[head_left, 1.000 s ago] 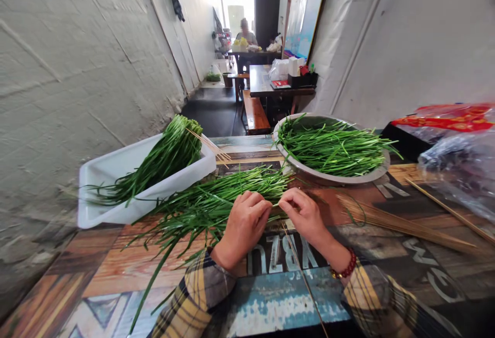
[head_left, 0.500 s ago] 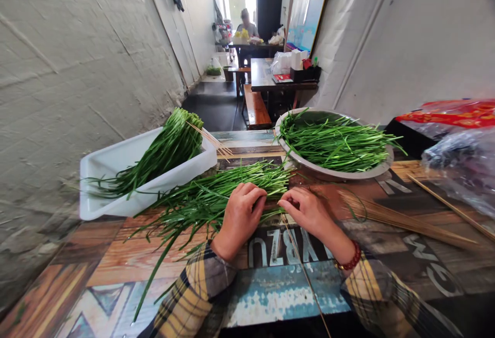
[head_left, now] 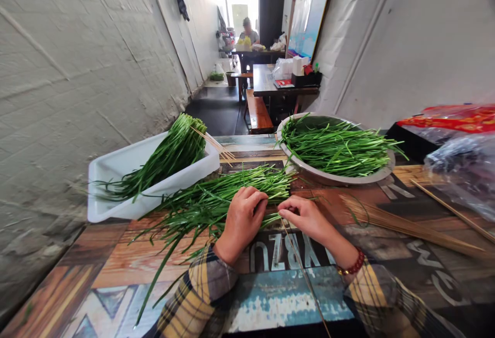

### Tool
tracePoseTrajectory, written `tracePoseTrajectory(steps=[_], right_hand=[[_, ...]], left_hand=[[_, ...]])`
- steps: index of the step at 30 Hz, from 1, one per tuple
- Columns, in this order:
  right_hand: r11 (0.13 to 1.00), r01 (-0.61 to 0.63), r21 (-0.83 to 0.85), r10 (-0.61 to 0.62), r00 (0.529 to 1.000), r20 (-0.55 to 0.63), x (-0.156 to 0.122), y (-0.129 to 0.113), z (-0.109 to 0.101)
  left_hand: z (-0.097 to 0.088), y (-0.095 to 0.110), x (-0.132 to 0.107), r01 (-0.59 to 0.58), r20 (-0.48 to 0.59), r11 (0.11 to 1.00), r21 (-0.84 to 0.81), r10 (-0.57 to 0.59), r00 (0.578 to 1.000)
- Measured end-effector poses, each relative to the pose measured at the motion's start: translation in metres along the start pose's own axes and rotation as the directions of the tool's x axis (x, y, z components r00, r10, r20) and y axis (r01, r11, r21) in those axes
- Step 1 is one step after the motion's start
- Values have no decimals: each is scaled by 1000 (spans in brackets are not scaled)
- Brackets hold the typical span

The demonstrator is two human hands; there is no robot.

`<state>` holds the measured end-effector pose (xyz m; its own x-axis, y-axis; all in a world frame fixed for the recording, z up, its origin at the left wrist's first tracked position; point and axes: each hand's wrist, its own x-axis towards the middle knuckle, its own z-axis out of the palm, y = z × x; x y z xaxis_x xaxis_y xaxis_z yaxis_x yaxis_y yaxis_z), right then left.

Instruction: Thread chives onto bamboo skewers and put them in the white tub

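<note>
Two bare hands, worn with plaid sleeves [head_left: 197, 289], are held close together over a patterned wood-look tabletop [head_left: 286, 296]. A loose pile of garlic chives [head_left: 216, 193] is spread across its middle, pale cut ends pointed right, green leaves trailed left.

The left hand [head_left: 244, 219] is placed against the near side of the pile, its fingers curled; whether anything is pinched cannot be told. The right hand [head_left: 309, 219], its wrist ringed by a red beaded bracelet [head_left: 352, 264], is set just right of the cut ends. Its thumb and forefinger are brought near each other; whether a stem is gripped cannot be told. By their tips, the end of a thin skewer [head_left: 309, 282] is seen, its length slanted toward the near edge.

At left, a chive bundle [head_left: 174, 152], pierced by several skewers [head_left: 218, 146], is laid in a white tray [head_left: 185, 179]. Beyond the right hand, more chives [head_left: 336, 149] are heaped in a round basin [head_left: 348, 179]. Loose skewers [head_left: 410, 227] are fanned at right.
</note>
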<state>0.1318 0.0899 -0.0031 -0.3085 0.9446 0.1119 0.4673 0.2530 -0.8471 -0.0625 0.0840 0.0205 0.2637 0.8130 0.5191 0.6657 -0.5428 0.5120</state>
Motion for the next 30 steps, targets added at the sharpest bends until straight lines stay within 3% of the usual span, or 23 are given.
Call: tracePoseTrajectory(steps=[4,8,13,17,26,30], right_hand=[[963,-77,256,67,997,46,-3,-8,5],[939,-45,341,43,999,14,-8,-14,15],[923,-59,380,101,991,-91,-13,-20,14],[943,-28,331,76,988,-133,-14,-25,10],[941,-60,334,98,991,-96,-13,-23,13],[958,-18,286,56,991,-126,-14,-22,13]], left_hand=[[0,0,0,16,-33,1000,-24,-16,999],[1,-1,0,25,-47,998,-51,-27,999],[4,-2,0,40,-41,998,-54,-43,998],[5,-1,-1,28,-40,997,-72,-31,999],[3,4,1,13,-13,995,-97,-15,1000],[4,2,0,5,-18,994,-107,-7,1000]])
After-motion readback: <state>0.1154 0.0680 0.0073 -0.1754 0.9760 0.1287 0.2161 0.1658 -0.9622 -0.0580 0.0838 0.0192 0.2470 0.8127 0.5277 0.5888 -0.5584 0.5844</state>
